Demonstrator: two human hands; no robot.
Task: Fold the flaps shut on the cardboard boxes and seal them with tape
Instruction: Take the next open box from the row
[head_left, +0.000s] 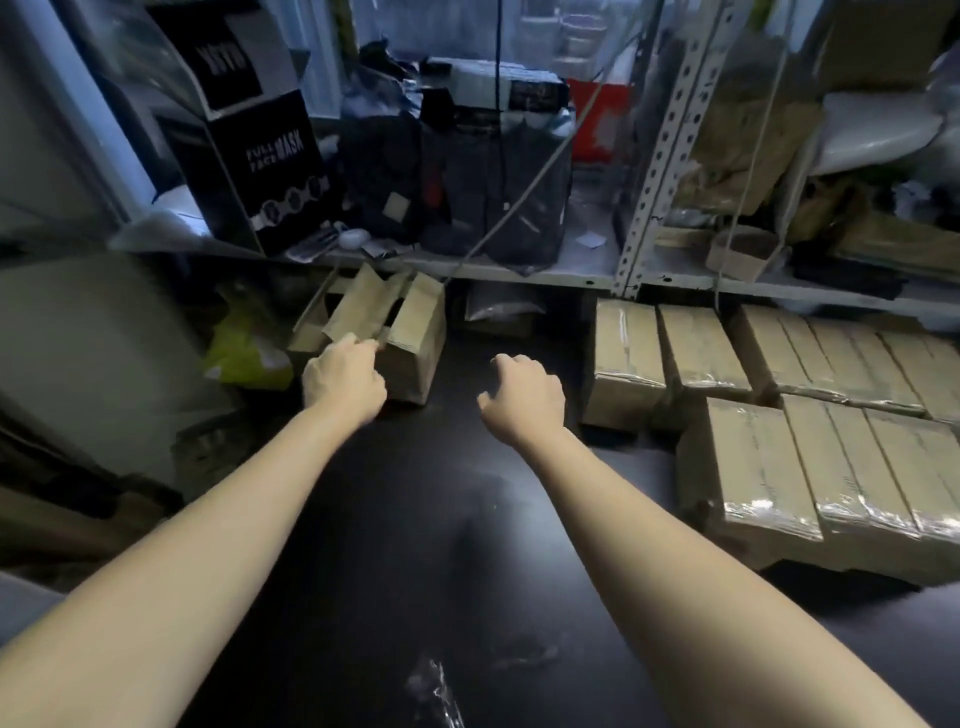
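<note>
Behind left hand (343, 382), open box (415, 332) part-hidden

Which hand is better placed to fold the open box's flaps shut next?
Left. The left hand grips a flap of the open box; the right hand hovers apart from it over the dark surface, holding nothing.

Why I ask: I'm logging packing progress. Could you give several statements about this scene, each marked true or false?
1. The left hand grips a flap of the open box. True.
2. The right hand holds a tape roll. False: it holds nothing and hovers over the dark surface.
3. The stacked boxes on the right are taped shut. True.
4. The box at the left hand is already sealed. False: its flaps stand up, untaped.
</note>
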